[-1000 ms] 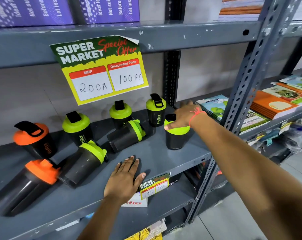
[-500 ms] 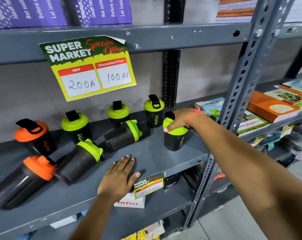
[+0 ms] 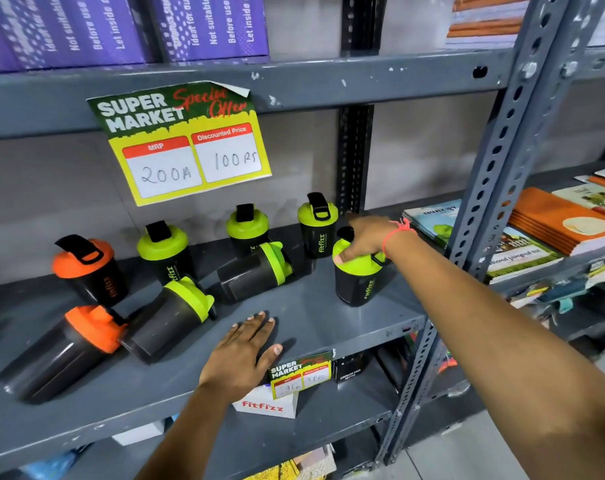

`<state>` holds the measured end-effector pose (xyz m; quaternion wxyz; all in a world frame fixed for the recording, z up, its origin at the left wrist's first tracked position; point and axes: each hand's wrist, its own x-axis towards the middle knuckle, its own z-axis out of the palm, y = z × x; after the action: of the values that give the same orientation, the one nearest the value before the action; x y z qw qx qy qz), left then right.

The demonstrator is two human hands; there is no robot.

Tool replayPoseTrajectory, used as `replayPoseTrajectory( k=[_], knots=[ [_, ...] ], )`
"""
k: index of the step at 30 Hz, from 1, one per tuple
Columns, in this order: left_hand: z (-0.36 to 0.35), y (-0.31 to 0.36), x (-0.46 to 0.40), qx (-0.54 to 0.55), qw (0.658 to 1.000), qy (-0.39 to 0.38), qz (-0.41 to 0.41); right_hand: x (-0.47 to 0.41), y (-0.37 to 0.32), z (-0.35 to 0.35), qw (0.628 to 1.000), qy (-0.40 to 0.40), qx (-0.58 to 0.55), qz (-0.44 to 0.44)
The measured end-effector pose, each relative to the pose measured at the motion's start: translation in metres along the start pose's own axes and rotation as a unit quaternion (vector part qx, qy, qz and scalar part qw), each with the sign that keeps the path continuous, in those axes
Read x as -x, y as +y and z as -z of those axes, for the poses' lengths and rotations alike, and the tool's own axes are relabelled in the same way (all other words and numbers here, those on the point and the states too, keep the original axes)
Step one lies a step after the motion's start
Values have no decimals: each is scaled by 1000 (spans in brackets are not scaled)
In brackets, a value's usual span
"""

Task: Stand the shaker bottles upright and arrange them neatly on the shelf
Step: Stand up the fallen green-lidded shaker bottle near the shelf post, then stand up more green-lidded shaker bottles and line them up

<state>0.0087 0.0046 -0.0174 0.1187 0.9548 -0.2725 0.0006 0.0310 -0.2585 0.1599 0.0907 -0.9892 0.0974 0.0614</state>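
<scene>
On the grey shelf (image 3: 328,327), my right hand (image 3: 365,239) grips the green lid of an upright black shaker bottle (image 3: 358,284) at the right end. Behind it stand three green-lidded shakers: one (image 3: 317,225) close by, one (image 3: 247,228) in the middle, one (image 3: 164,251) further left. An orange-lidded shaker (image 3: 88,268) stands at the back left. Three bottles lie on their sides: a green-lidded one (image 3: 252,271), another green-lidded one (image 3: 171,318), and an orange-lidded one (image 3: 63,351). My left hand (image 3: 243,353) rests flat on the shelf, fingers spread.
A yellow price sign (image 3: 186,143) hangs from the shelf above. A perforated steel upright (image 3: 481,202) stands at the right end of the shelf. Books (image 3: 557,220) lie on the neighbouring shelf. A small price tag (image 3: 301,374) and white box (image 3: 264,407) sit below.
My right hand has stayed on the green-lidded bottle at the right end. The view shifted slightly; my left hand stays flat on the shelf.
</scene>
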Motion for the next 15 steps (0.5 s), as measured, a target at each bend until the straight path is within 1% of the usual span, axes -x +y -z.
replayPoseTrajectory(
  k=[1, 2, 3, 4, 5, 6, 8, 10, 12, 13, 15],
  knots=[
    [1, -1, 1, 3, 1000, -2, 6, 5, -8, -1, 993, 107, -33, 23],
    [2, -3, 3, 1, 1000, 2, 9, 9, -19, -3, 967, 233, -75, 65],
    [3, -6, 6, -1, 1000, 8, 9, 13, -33, -7, 934, 323, -106, 106],
    [4, -10, 11, -6, 1000, 13, 9, 15, -48, -12, 915, 358, -128, 133],
    [6, -14, 16, -11, 1000, 13, 10, 13, -62, -20, 914, 349, -152, 143],
    [7, -19, 23, -17, 1000, 11, 10, 10, -74, -29, 923, 308, -194, 128],
    [11, -31, 37, -25, 1000, 7, 8, -2, -93, -52, 931, 209, -292, 67],
    [15, -45, 48, -29, 1000, 3, 10, -15, -107, -73, 923, 150, -354, 6],
    [22, -55, 53, -27, 1000, -7, 6, -29, -117, -88, 914, 107, -388, -54],
    [26, -59, 55, -23, 1000, -13, -1, -35, -122, -94, 903, 93, -411, -82],
    [28, -60, 57, -49, 998, 24, -33, -46, -131, -103, 877, 101, -453, -123]
  ],
)
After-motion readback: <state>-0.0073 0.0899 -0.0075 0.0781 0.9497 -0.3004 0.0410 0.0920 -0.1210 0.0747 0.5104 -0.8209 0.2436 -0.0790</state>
